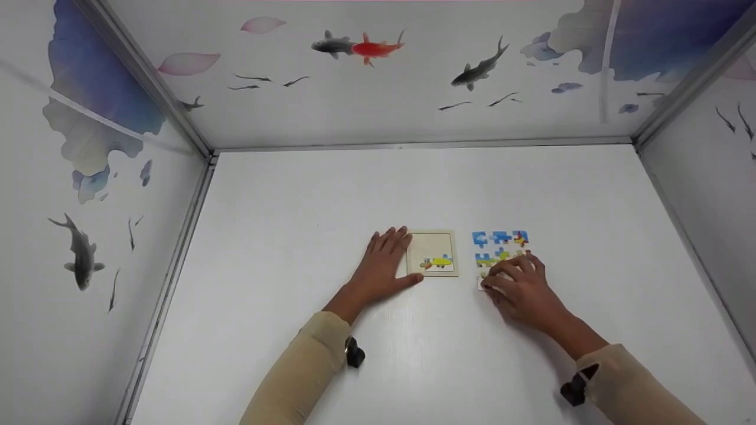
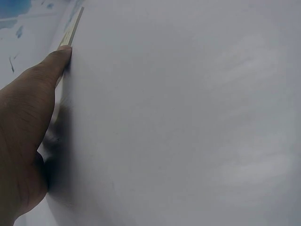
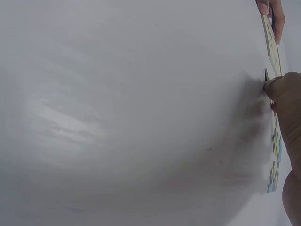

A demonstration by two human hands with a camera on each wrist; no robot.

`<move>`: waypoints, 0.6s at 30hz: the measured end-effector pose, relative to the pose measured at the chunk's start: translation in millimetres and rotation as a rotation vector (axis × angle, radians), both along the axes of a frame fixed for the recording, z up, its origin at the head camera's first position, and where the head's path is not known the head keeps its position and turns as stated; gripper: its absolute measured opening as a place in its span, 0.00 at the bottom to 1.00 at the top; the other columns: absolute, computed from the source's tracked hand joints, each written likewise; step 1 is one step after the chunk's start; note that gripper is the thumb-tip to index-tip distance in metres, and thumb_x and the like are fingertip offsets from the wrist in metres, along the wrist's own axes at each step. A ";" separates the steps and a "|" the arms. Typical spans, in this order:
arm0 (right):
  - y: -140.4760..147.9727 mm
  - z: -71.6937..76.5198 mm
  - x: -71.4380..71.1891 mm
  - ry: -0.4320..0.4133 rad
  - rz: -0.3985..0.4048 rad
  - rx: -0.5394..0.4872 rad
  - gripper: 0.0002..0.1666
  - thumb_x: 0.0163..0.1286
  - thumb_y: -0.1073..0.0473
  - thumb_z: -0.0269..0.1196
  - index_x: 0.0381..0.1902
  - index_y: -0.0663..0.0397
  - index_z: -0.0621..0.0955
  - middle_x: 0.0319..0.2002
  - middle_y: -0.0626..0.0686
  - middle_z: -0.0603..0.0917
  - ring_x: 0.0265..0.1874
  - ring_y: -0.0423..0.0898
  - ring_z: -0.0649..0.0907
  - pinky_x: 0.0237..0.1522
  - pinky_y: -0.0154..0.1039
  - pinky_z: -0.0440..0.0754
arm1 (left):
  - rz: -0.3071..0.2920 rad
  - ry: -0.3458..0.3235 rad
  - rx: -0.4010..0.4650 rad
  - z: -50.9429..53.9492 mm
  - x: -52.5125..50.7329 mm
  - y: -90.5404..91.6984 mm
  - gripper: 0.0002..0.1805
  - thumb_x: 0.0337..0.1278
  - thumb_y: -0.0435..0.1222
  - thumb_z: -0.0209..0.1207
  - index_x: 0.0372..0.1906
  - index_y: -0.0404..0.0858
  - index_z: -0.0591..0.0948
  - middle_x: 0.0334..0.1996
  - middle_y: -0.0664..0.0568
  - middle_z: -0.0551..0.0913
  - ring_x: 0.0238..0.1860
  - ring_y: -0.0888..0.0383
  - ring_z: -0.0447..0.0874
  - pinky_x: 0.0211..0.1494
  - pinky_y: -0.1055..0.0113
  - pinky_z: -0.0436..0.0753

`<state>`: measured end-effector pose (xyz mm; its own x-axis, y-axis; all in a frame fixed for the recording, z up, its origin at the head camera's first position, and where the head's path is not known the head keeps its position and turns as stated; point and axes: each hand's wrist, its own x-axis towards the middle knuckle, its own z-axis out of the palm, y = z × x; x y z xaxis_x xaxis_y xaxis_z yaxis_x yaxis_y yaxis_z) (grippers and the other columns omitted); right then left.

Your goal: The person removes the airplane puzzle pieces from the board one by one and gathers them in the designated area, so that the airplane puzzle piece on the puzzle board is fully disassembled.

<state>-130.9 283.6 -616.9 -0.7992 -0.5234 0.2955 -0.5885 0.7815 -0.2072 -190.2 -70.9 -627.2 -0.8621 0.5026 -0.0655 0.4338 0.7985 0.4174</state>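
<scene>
A square wooden puzzle tray (image 1: 456, 251) lies on the white table, with a few joined jigsaw pieces (image 1: 440, 262) showing a yellow shape in its lower right part. My left hand (image 1: 381, 267) rests along the tray's left side, fingers spread and thumb at the lower left corner. To the right of the tray, my right hand (image 1: 522, 294) pinches a pale jigsaw piece (image 1: 481, 285) between thumb and fingertips; in the right wrist view its thin edge (image 3: 266, 74) sticks up. Loose jigsaw pieces (image 1: 501, 237) lie in rows, the lower ones partly hidden under the right hand.
White panels printed with fish and lotus leaves (image 1: 401, 82) enclose the table (image 1: 331, 195) at the back and both sides. Metal strips (image 1: 413, 145) run along their joints. Small black devices (image 1: 354, 354) are strapped at both sleeve cuffs.
</scene>
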 end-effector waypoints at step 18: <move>2.4 -0.7 -0.5 0.024 0.044 -0.039 0.11 0.68 0.61 0.80 0.47 0.42 0.93 0.48 0.51 0.88 0.54 0.55 0.81 0.68 0.77 0.70 | 0.002 0.001 0.012 -1.1 -0.5 -0.9 0.55 0.76 0.72 0.53 0.92 0.45 0.53 0.93 0.52 0.49 0.94 0.49 0.43 0.95 0.46 0.42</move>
